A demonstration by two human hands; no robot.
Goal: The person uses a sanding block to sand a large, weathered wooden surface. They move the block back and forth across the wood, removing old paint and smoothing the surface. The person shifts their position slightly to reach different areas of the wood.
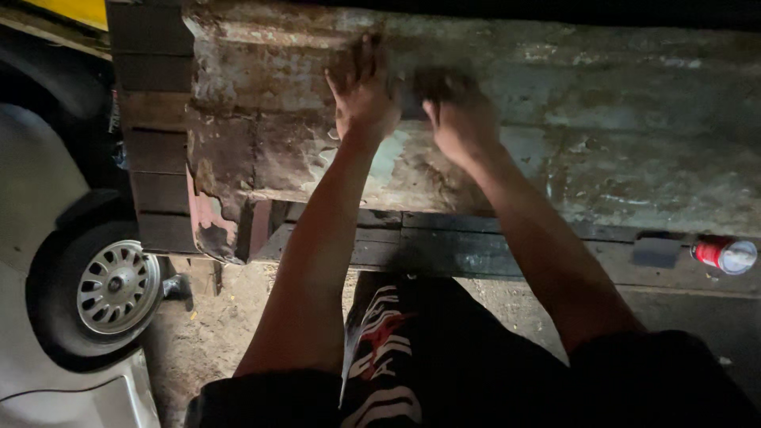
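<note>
Head camera, looking down: both bare hands work a rusted, flaking metal panel in dim light. The left hand lies flat on it, fingers spread and gripping nothing. The right hand, just beside it, is blurred with motion and seems to press a small dark block against the metal, though how tightly its fingers close cannot be told. Below the wrists runs a dark wooden ledge, and far out to the right of the hands a red can lies on its side. Well off to the left stands a car wheel. Judging by the peeling lower corner left of the hands, a slip could drag bare skin across sharp, torn edges.
</note>
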